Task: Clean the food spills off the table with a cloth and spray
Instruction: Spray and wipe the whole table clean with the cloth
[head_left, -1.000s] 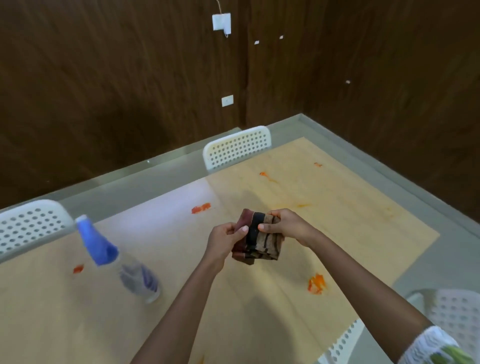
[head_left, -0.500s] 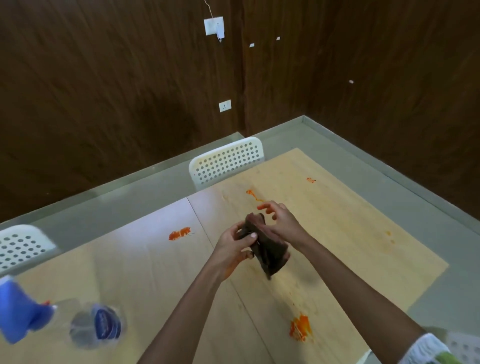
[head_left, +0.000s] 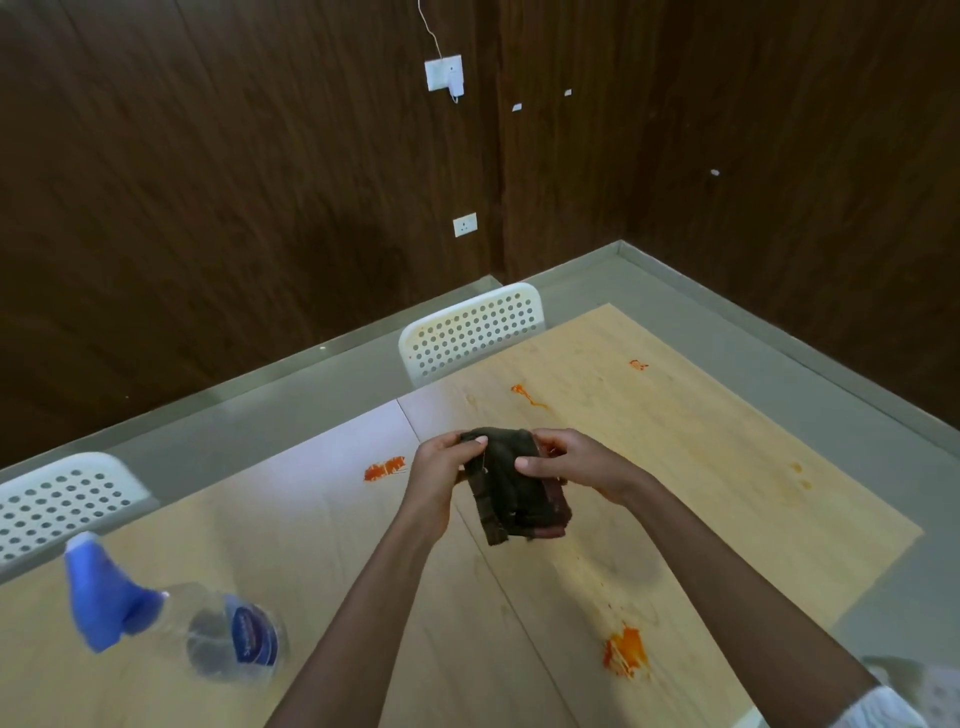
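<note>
A dark brown folded cloth (head_left: 514, 493) hangs in the air above the middle of the light wooden table (head_left: 727, 467). My left hand (head_left: 441, 473) pinches its upper left edge and my right hand (head_left: 576, 465) grips its upper right part. A clear spray bottle (head_left: 208, 629) with a blue trigger head stands on the table at the left, apart from both hands. Orange food spills lie on the table: one (head_left: 384, 470) just left of my left hand, one (head_left: 626, 652) near the front right, one (head_left: 524, 395) beyond the cloth and a small one (head_left: 638, 365) farther right.
A white perforated chair (head_left: 472, 332) stands at the table's far side and another (head_left: 62, 499) at the far left. A third white chair (head_left: 914, 680) shows at the bottom right corner. Dark wooden walls with sockets (head_left: 465, 224) close the room behind.
Both hands have turned and refolded the cloth, so its dark side now faces me and it hangs lower. The view has shifted, bringing the spray bottle back into the left of the frame.
</note>
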